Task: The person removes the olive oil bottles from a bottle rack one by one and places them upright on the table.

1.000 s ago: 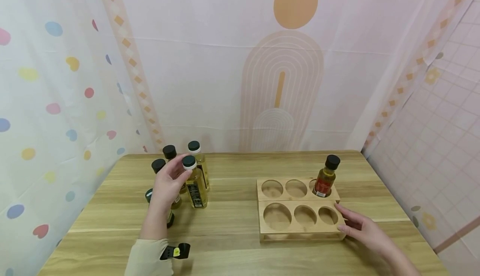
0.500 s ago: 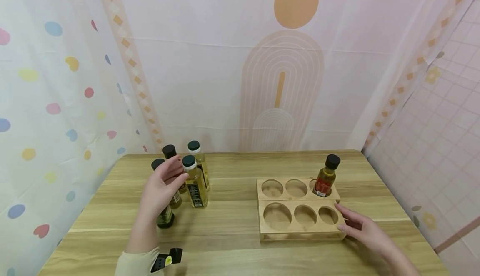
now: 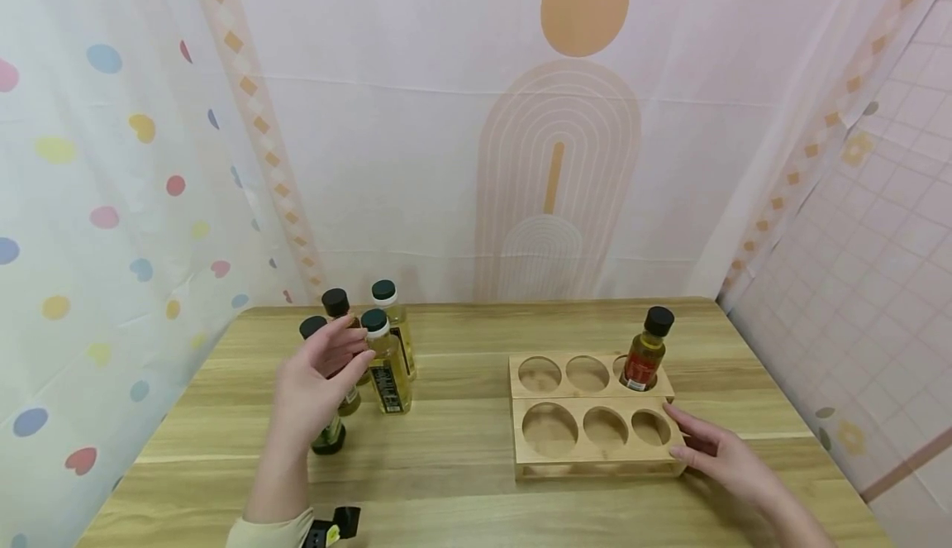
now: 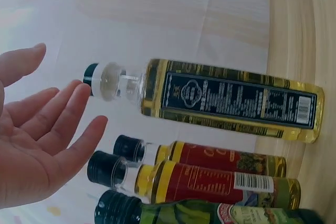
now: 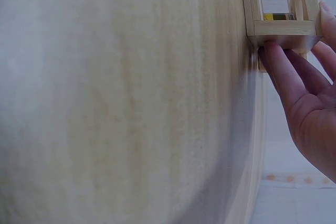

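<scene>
My left hand (image 3: 316,383) is held with its fingers apart, just left of a yellow oil bottle (image 3: 390,378) with a green cap. In the left wrist view the fingertips come close to that cap (image 4: 91,79); whether they touch, I cannot tell. A similar yellow bottle (image 3: 399,316) stands behind it. Beside the hand are two red-labelled oil bottles (image 4: 210,182) and a green bottle (image 4: 181,213), partly hidden by my arm. My right hand (image 3: 725,459) grips the right end of a two-step wooden rack (image 3: 583,455), thumb at its front corner.
One red-labelled bottle (image 3: 644,361) with a black cap stands in the rack's back right hole. The other round holes hold nothing. Rack and bottles are on a wooden table (image 3: 461,490), with a patterned curtain (image 3: 416,159) behind and at the sides.
My left hand has drawn back to the left and toward me from the front yellow bottle's cap, its fingers looser. That bottle stays in place. The right hand and rack have not moved.
</scene>
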`<action>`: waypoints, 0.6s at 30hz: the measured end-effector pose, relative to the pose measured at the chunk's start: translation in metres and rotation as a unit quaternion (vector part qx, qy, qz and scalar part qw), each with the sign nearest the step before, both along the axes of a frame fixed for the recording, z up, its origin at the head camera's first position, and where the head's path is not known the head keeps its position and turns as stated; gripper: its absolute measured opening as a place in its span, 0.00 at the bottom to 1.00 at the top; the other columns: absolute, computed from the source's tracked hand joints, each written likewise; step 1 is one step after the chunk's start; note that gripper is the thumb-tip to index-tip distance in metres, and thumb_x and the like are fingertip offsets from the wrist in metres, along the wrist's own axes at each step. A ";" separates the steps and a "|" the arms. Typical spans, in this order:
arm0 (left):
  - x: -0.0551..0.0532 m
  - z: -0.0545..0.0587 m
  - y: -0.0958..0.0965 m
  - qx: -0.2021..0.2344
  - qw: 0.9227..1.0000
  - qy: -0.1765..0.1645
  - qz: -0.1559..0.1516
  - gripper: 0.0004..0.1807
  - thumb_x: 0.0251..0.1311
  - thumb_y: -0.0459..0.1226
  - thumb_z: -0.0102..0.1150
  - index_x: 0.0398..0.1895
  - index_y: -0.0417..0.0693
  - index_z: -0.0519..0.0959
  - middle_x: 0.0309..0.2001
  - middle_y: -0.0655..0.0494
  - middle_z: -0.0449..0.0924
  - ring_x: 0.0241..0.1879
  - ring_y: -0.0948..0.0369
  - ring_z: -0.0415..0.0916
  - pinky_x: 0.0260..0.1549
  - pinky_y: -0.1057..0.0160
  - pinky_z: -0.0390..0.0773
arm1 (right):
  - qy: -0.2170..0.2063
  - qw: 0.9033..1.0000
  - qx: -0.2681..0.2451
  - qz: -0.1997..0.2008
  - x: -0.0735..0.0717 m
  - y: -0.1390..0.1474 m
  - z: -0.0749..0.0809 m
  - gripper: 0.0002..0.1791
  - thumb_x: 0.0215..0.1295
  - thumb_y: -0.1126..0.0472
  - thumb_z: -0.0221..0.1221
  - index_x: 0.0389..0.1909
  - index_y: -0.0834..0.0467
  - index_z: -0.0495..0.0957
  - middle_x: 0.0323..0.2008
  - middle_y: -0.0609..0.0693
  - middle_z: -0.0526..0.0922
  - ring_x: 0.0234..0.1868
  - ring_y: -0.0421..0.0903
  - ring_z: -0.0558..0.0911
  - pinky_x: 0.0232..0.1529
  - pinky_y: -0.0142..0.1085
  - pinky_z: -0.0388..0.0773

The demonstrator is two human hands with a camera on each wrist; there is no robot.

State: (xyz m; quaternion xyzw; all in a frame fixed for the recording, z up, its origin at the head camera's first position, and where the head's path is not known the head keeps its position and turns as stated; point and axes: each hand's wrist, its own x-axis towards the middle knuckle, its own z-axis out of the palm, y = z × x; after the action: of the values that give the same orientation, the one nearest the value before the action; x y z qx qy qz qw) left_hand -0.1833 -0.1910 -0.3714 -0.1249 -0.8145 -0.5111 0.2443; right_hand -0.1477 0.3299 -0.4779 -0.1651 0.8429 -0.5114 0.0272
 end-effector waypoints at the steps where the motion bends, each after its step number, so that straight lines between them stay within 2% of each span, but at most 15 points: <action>1: 0.000 -0.001 0.002 0.002 1.000 0.004 -0.005 0.27 0.58 0.28 0.68 0.62 0.38 0.75 0.48 0.43 0.83 0.44 0.69 0.80 0.44 0.77 0.77 | -0.001 1.000 0.000 -0.001 0.000 0.000 0.000 0.33 0.69 0.64 0.61 0.70 0.72 0.61 0.68 0.73 0.59 0.56 0.22 0.67 0.52 0.22 0.71; 4: 0.001 -0.004 0.011 0.015 0.999 0.011 -0.027 0.25 0.58 0.27 0.68 0.60 0.38 0.77 0.46 0.44 0.84 0.43 0.68 0.81 0.43 0.75 0.78 | -0.010 1.000 0.006 -0.005 0.000 0.000 0.001 0.33 0.69 0.63 0.61 0.70 0.71 0.61 0.69 0.72 0.59 0.57 0.23 0.67 0.52 0.22 0.71; 5: 0.001 -0.005 0.014 0.020 0.999 0.009 -0.034 0.24 0.58 0.27 0.68 0.59 0.38 0.77 0.46 0.45 0.84 0.43 0.68 0.81 0.43 0.75 0.78 | -0.014 1.000 0.011 -0.006 0.000 0.000 0.002 0.33 0.69 0.63 0.60 0.71 0.70 0.61 0.69 0.72 0.59 0.58 0.26 0.68 0.52 0.22 0.71; 8: 0.000 -0.010 0.023 0.016 0.999 0.007 -0.048 0.24 0.58 0.27 0.68 0.59 0.40 0.78 0.45 0.46 0.85 0.43 0.65 0.81 0.42 0.74 0.79 | -0.025 0.999 0.024 -0.009 -0.001 0.001 0.004 0.34 0.70 0.61 0.60 0.71 0.69 0.60 0.70 0.70 0.59 0.62 0.42 0.71 0.52 0.23 0.71; 11: -0.001 -0.015 0.032 0.007 0.998 0.001 -0.058 0.24 0.57 0.28 0.69 0.59 0.41 0.78 0.44 0.48 0.85 0.42 0.62 0.82 0.42 0.74 0.79 | -0.030 0.999 0.033 -0.009 -0.002 0.000 0.005 0.34 0.70 0.60 0.60 0.72 0.68 0.60 0.70 0.69 0.59 0.63 0.57 0.68 0.53 0.23 0.71; 14: -0.004 -0.021 0.040 0.002 0.997 -0.014 -0.074 0.24 0.57 0.28 0.69 0.59 0.42 0.78 0.44 0.49 0.85 0.42 0.61 0.83 0.41 0.71 0.80 | -0.032 0.999 0.034 -0.008 -0.002 0.001 0.005 0.34 0.70 0.60 0.60 0.72 0.68 0.60 0.70 0.69 0.59 0.64 0.56 0.68 0.53 0.23 0.71; 18: -0.008 -0.028 0.052 0.001 0.994 -0.040 -0.099 0.23 0.57 0.29 0.69 0.58 0.42 0.78 0.44 0.49 0.86 0.41 0.59 0.83 0.41 0.66 0.82 | -0.032 0.999 0.030 -0.005 -0.002 0.001 0.004 0.34 0.70 0.60 0.60 0.72 0.68 0.60 0.70 0.69 0.59 0.62 0.39 0.69 0.53 0.23 0.71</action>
State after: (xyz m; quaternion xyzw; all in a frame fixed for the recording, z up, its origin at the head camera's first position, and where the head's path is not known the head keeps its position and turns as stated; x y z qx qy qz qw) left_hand -0.1913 -0.1388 -0.3998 -0.1835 -0.8067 -0.5385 0.1599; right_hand -0.1500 0.3314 -0.4737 -0.1438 0.8571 -0.4914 0.0566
